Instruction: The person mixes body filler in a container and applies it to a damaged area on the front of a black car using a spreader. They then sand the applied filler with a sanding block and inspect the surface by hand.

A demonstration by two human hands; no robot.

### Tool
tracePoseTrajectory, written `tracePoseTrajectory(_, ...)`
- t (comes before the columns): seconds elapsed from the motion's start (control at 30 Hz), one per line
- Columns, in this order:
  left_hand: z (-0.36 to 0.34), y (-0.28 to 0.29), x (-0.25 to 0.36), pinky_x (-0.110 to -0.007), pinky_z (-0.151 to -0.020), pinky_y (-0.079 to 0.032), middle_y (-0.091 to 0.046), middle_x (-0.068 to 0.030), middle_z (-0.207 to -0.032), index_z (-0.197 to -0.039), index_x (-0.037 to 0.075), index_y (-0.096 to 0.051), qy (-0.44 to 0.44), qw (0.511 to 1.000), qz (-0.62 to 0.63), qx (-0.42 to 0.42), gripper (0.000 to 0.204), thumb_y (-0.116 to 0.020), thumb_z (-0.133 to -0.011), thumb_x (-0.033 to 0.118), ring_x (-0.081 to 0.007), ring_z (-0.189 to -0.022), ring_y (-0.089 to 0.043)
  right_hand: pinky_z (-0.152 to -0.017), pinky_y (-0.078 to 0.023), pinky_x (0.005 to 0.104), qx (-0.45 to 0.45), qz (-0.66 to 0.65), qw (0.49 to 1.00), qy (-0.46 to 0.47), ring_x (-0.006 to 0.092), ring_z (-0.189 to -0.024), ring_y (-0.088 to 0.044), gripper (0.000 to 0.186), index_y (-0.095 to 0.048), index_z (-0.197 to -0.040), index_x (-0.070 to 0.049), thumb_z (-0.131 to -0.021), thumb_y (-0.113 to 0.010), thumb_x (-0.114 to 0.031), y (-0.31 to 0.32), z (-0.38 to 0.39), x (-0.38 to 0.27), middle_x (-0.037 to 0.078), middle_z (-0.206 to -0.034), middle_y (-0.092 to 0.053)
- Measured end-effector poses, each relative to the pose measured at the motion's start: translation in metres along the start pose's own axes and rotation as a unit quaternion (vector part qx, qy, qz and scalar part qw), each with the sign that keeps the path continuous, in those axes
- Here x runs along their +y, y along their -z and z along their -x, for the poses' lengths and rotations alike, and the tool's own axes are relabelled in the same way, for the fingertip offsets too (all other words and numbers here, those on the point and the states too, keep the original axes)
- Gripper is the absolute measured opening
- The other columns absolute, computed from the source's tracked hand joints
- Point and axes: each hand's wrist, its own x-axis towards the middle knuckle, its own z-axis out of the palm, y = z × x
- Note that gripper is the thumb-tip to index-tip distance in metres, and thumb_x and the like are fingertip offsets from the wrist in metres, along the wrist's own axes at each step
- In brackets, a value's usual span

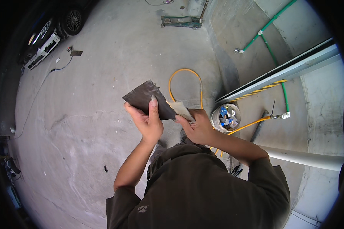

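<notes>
A dark grey sheet (140, 96) that looks like sandpaper is held in front of my body, above the floor. My left hand (143, 121) grips its near left part, thumb on top and fingers underneath. At the right, a pale beige strip (182, 109) with a ragged, torn-looking edge meets the dark sheet. My right hand (198, 126) pinches the strip's right end, its thumb lying by the dark sheet's near right corner. Whether strip and sheet are still joined, I cannot tell.
A round bucket (214, 119) of mixed rubbish stands right of my feet. An orange hose (185, 69) loops over the concrete floor. Farther off are a green floor jack (179, 22) and a dark car (59, 28). Green pipes (252, 41) and a white pipe (305, 157) are at the right.
</notes>
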Motion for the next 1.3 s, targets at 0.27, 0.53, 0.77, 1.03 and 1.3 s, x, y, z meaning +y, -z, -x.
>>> tracePoseTrajectory(0.27,-0.006,0.003,0.002,-0.042,-0.105,-0.052,-0.066,-0.0227,-0.13,-0.133,0.003,-0.044,0.143,0.963,0.187,0.128,0.034,-0.058,-0.111,0.025,-0.0288,-0.124,-0.066,-0.087,-0.061,0.032,0.134,-0.281,0.948,-0.066,0.0121,-0.094,-0.072,0.023,-0.072,-0.117,0.003,-0.108,-0.063,-0.015,-0.027,-0.002,-0.006,0.006,-0.106,-0.077)
tracePoseTrajectory(0.53,0.002,0.005,0.006,-0.034,-0.107,-0.045,-0.058,-0.0126,-0.129,-0.136,0.003,-0.038,0.072,0.985,0.141,0.075,0.038,-0.061,-0.109,0.017,-0.0198,-0.122,-0.06,-0.072,-0.057,0.0365,-0.007,-0.021,1.0,-0.016,0.0281,-0.076,-0.075,0.027,-0.07,-0.121,0.006,-0.104,-0.062,-0.015,-0.02,0.002,-0.015,0.02,-0.082,-0.074)
tracePoseTrajectory(0.77,-0.003,0.04,-0.011,-0.028,-0.101,-0.044,-0.062,-0.0058,-0.12,-0.13,0.003,-0.047,0.112,0.987,0.004,-0.114,0.032,-0.066,-0.105,0.01,-0.0111,-0.109,-0.056,-0.077,-0.053,0.0517,-0.335,0.173,0.909,-0.176,0.0491,-0.08,-0.066,0.039,-0.066,-0.115,0.008,-0.102,-0.066,-0.029,0.031,-0.021,0.002,0.031,-0.087,-0.068)
tracePoseTrajectory(1.03,0.022,0.032,-0.008,-0.034,-0.108,-0.046,-0.064,-0.005,-0.13,-0.135,0.003,-0.053,0.341,0.907,0.203,-0.139,0.031,-0.061,-0.109,0.017,-0.0127,-0.121,-0.059,-0.087,-0.066,0.0424,-0.018,-0.302,0.951,-0.068,0.0216,-0.106,-0.072,0.028,-0.064,-0.131,0.001,-0.108,-0.06,-0.013,0.056,-0.016,-0.003,0.01,-0.118,-0.073)
tracePoseTrajectory(1.3,0.027,0.012,0.018,-0.049,-0.126,-0.033,-0.055,-0.0095,-0.15,-0.144,0.004,-0.054,0.362,0.85,0.369,-0.102,0.044,-0.058,-0.109,0.031,-0.0267,-0.144,-0.047,-0.089,-0.065,0.0419,0.018,-0.36,0.93,-0.071,0.0233,-0.11,-0.072,0.03,-0.062,-0.133,0.003,-0.108,-0.06,-0.012,0.017,0.026,0.01,0.013,-0.122,-0.072)
